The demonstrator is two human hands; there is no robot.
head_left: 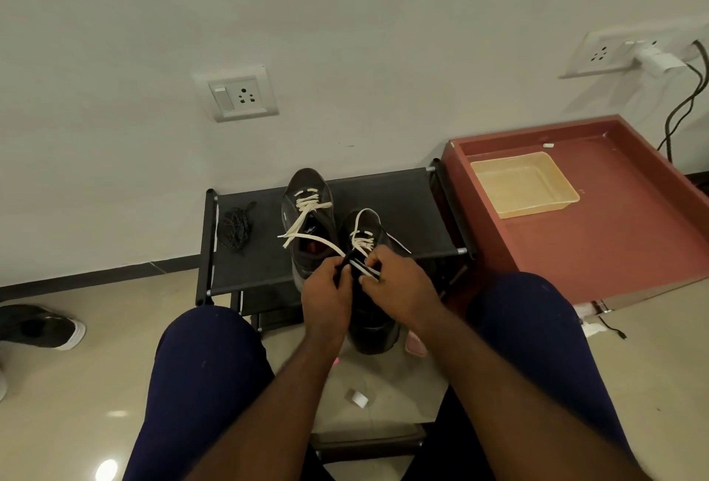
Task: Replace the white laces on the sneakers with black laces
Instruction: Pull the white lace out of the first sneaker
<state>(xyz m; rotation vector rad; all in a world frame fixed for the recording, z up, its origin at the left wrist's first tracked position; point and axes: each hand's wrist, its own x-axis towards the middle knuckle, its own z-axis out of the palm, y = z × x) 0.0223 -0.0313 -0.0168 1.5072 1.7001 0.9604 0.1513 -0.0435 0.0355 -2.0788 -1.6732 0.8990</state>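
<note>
Two dark sneakers with white laces stand on a black fabric rack (406, 208). The left sneaker (307, 189) has loosened white laces (307, 219) trailing off its side. The right sneaker (366, 229) sits nearer to me, partly off the rack's front edge. My left hand (326, 292) and my right hand (397, 283) meet over its tongue. Each pinches a strand of its white lace (362, 241). The heel end of that shoe is hidden under my hands. A bundle of black laces (234, 229) lies on the rack's left side.
A red-brown cabinet top (614, 227) with raised edges holds a pale plastic tray (523, 183) to the right. Another dark shoe (42, 327) sits on the floor at far left. Wall sockets and cables are behind. My knees frame the rack.
</note>
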